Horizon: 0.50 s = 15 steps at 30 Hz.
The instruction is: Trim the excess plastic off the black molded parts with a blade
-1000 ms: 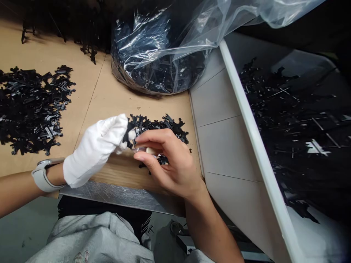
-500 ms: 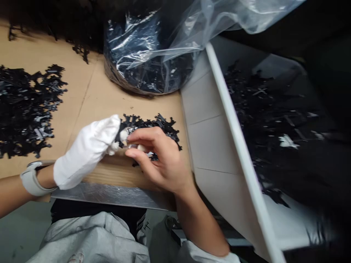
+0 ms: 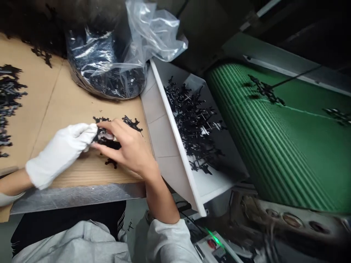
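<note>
My left hand (image 3: 64,148), in a white glove, is closed with its fingertips pinching a small black plastic part (image 3: 100,134) above the wooden table. My bare right hand (image 3: 132,149) curves around the same part from the right, thumb and forefinger at its two sides near the glove. The other fingers of the right hand are partly hidden. Several more black plastic parts (image 3: 132,124) lie on the table beneath and behind my hands.
A clear plastic bag (image 3: 109,78) filled with dark parts stands behind my hands. To the right is a white-walled bin (image 3: 178,135) of black parts, then a green conveyor belt (image 3: 301,146) carrying a black piece. Another black pile (image 3: 11,98) lies at left.
The view has swung to the right, bringing the green conveyor into sight. My hands have come closer together around the black part.
</note>
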Tool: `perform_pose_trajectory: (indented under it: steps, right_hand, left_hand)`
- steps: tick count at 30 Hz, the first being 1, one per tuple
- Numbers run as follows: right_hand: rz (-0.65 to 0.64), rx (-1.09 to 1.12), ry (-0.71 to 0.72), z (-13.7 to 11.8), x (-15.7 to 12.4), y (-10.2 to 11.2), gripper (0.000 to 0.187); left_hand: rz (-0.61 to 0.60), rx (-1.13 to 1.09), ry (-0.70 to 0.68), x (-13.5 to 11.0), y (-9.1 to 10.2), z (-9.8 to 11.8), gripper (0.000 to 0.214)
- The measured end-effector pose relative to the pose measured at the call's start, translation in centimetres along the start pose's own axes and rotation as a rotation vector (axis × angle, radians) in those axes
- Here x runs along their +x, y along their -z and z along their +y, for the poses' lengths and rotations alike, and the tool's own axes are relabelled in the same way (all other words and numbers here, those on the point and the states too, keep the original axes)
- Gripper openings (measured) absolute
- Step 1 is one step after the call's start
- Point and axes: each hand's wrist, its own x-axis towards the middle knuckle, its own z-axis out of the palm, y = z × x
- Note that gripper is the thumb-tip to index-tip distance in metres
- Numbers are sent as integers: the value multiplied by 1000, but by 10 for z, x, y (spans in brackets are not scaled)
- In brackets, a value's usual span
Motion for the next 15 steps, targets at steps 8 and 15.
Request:
perform_pose_trajectory:
  steps: [8, 15]
  right_hand:
    - [-131, -269, -249, 44, -5, 16, 43]
    - [-178, -271, -47, -12, 69, 1, 32]
  left_hand:
    - [-1, 306, -181, 9, -4, -13, 32]
    - [-23, 379, -343, 24, -21, -30, 24]
